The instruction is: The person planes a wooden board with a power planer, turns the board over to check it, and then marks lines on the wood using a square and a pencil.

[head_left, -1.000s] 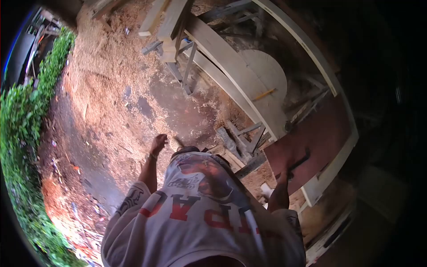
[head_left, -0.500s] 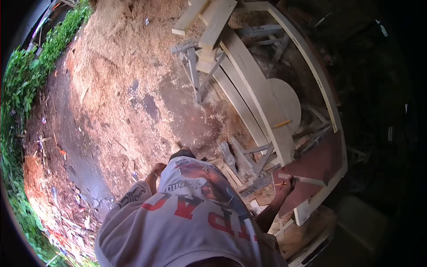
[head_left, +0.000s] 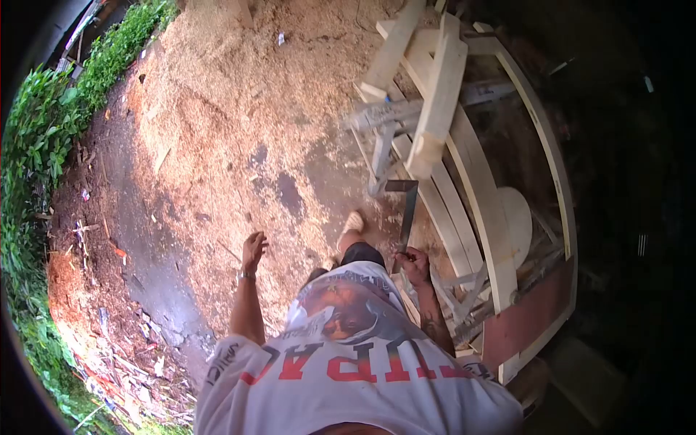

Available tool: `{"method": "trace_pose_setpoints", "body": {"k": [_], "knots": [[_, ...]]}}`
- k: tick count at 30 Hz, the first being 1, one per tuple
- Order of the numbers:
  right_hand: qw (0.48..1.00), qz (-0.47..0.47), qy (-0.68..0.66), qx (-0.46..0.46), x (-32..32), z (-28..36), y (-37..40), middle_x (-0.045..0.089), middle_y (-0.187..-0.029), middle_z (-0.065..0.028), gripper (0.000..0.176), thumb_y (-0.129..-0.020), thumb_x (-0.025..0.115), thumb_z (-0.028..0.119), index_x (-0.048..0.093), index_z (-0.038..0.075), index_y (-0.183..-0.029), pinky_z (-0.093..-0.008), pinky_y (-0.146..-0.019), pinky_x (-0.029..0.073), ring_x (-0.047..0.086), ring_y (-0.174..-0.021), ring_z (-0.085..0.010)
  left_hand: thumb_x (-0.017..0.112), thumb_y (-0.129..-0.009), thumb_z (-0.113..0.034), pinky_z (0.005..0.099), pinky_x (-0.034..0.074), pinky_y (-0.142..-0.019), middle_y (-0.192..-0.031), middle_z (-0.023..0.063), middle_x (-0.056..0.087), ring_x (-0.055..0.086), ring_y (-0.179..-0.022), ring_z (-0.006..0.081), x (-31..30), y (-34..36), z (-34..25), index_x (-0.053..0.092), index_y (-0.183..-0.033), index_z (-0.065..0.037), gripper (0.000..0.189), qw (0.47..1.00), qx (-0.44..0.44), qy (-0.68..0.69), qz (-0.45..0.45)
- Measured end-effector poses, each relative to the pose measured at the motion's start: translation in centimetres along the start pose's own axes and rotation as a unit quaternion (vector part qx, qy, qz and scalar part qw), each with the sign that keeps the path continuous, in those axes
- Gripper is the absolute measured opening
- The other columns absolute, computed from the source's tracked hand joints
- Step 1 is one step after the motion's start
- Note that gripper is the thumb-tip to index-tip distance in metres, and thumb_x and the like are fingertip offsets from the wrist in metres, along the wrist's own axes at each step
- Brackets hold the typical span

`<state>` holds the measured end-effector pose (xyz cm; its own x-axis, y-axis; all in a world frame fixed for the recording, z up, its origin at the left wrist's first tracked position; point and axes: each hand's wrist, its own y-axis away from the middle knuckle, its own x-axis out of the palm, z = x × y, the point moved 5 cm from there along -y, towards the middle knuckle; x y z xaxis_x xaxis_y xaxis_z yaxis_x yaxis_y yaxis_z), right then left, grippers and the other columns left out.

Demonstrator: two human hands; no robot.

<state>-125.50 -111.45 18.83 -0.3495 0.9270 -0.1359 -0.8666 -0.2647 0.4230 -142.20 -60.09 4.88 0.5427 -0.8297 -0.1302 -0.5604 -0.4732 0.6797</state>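
Note:
My right hand (head_left: 413, 265) is closed on a dark L-shaped square (head_left: 408, 223), whose long arm points up and away from me. Near the square's upper end lies the tip of a pale plank (head_left: 439, 94). My left hand (head_left: 254, 250) hangs over the sawdust-covered ground with its fingers loosely apart, holding nothing. To the right of my right hand, long curved boards (head_left: 482, 196) rest on trestles, beside a rounded pale wooden piece (head_left: 516, 225). A dark red panel (head_left: 525, 312) lies at the lower right within a curved wooden frame (head_left: 554, 159).
Sawdust (head_left: 217, 94) covers the ground ahead. A grey wooden trestle (head_left: 380, 116) stands under the planks at the upper right. Wet, dark ground (head_left: 159, 290) and scattered scraps are at the left, with green plants (head_left: 43, 123) along the edge. My foot (head_left: 353, 222) shows ahead of my shirt.
The view has shifted. My right hand has come off the red panel toward my body, with the square now pointing forward. My left hand has moved outward from my side.

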Motion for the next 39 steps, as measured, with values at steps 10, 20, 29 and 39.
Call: {"method": "trace_pose_setpoints", "body": {"k": [10, 20, 29, 39], "knots": [[0.973, 0.195, -0.002, -0.125, 17.7, 25.7, -33.9, 0.073, -0.089, -0.0025, 0.016, -0.098, 0.068, 0.016, 0.074, 0.001, -0.099, -0.0267, -0.077, 0.052, 0.065, -0.080, -0.0092, 0.061, -0.098, -0.034, 0.0361, 0.044, -0.042, -0.068, 0.0027, 0.058, 0.063, -0.057, 0.0165, -8.0, -1.5, 11.1, 0.060, -0.083, -0.014, 0.025, 0.924, -0.311, 0.204, -0.087], [0.979, 0.125, -0.056, -0.151, 26.4, 41.0, -60.6, 0.074, -0.089, -0.0034, 0.019, -0.102, 0.064, 0.019, 0.071, 0.001, -0.103, -0.0255, -0.080, 0.050, 0.065, -0.083, -0.0082, 0.066, -0.093, -0.027, 0.0365, 0.051, -0.065, -0.086, 0.0086, 0.070, 0.070, -0.082, 0.0258, -3.8, -18.8, -6.8, 0.069, -0.103, -0.009, 0.022, 0.966, -0.227, 0.051, -0.110], [0.982, -0.128, -0.009, -0.136, 25.2, 46.0, -79.8, 0.066, -0.071, -0.0012, 0.038, -0.105, 0.060, 0.034, 0.069, 0.005, -0.083, -0.0258, -0.061, 0.042, 0.054, -0.064, -0.0087, 0.068, -0.098, -0.034, 0.0375, 0.056, -0.061, -0.091, 0.0049, 0.070, 0.072, -0.080, 0.0215, -6.9, -56.5, -39.1, 0.068, -0.109, -0.009, 0.028, 0.977, -0.194, 0.077, 0.037], [0.943, -0.316, -0.020, -0.102, 17.8, 49.9, -92.5, 0.059, -0.075, 0.0019, 0.026, -0.104, 0.062, 0.025, 0.067, 0.004, -0.089, -0.0259, -0.066, 0.040, 0.054, -0.072, -0.0068, 0.066, -0.099, -0.041, 0.0327, 0.051, -0.068, -0.105, 0.0080, 0.070, 0.070, -0.088, 0.0186, -12.1, -90.6, -85.6, 0.062, -0.128, -0.005, 0.046, 0.996, 0.073, -0.034, -0.038]]}}
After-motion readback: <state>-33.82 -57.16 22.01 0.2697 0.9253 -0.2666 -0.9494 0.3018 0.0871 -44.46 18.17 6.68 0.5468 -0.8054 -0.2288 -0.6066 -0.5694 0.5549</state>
